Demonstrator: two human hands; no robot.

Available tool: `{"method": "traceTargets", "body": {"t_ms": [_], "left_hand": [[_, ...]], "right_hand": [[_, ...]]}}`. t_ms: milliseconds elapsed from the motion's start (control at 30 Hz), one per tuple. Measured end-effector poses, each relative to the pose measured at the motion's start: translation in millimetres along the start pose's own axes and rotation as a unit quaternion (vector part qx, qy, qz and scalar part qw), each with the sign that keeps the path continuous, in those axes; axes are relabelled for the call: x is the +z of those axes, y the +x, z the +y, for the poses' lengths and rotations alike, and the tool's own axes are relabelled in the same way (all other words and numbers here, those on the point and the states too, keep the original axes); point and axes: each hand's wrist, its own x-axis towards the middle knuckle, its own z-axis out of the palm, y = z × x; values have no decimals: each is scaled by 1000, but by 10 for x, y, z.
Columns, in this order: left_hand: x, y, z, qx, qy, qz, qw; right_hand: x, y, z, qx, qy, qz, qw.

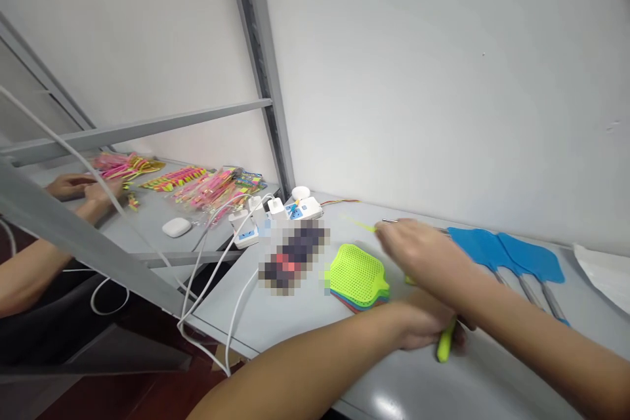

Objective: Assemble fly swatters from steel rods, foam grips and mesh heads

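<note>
**Hands cross above the table, green handle in the left!**

And here we are: the left hand (426, 325) is closed around a green handle (444, 344), its end poking out below the fist. Over it reaches the right forearm, and the right hand (406, 243) has its fingers curled in on a thin yellow-green strip (370, 228), blurred at its far end. A metal tip (389, 220) peeks out just beyond those fingers; what it belongs to is hidden.

Just left of the hands on the table (280, 318), a stack of swatter heads (358, 274), bright green on top, blue and red edges below. Over on the right, blue swatters (506, 252) overlap near the wall, metal rods angling toward the near side, and beyond them lies a white sheet (603, 275).

Left of the stack, a dark and red thing (295, 259), too pixelated to name. Behind it, power strips (309, 209) with white chargers plugged in and white cables (231, 243) looping down.

Past the metal frame (275, 118), another person's two hands (101, 195) work beside pink and yellow pieces (211, 187), some bagged, with a white case (176, 228) nearer.
</note>
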Motion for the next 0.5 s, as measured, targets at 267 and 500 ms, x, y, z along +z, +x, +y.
{"method": "traceTargets", "body": {"t_ms": [267,500], "left_hand": [[12,-37,104,-51,-69,-53,995],[62,-104,137,-21,33,-123,992]], "right_hand": [[-67,-970,748,462,553,328,611],[293,-1159,633,473,693,340,425]]}}
